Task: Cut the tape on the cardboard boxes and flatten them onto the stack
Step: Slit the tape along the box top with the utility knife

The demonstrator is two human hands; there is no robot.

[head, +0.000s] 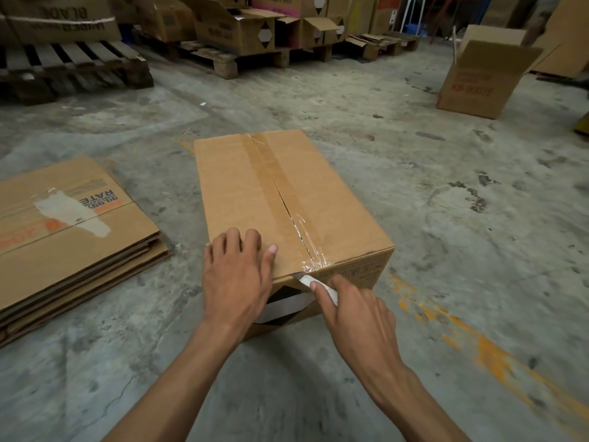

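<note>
A closed cardboard box [255, 186] stands on the concrete floor in the middle of the view. A strip of brown tape [274, 173] runs along its top seam, and the near half of the seam is split open with torn clear tape curling at the near edge. My left hand [237, 275] lies flat on the box's near left top corner, fingers spread, holding nothing. My right hand [357, 314] is shut on a white-handled knife [314, 282], whose blade tip touches the box's near edge at the seam. To the left lies a stack of flattened boxes [70, 237].
Wooden pallets [73, 68] loaded with open cardboard boxes [236, 30] line the back. An open box [481, 74] stands at the far right. An orange painted line [478, 346] crosses the floor at right. Bare concrete surrounds the box.
</note>
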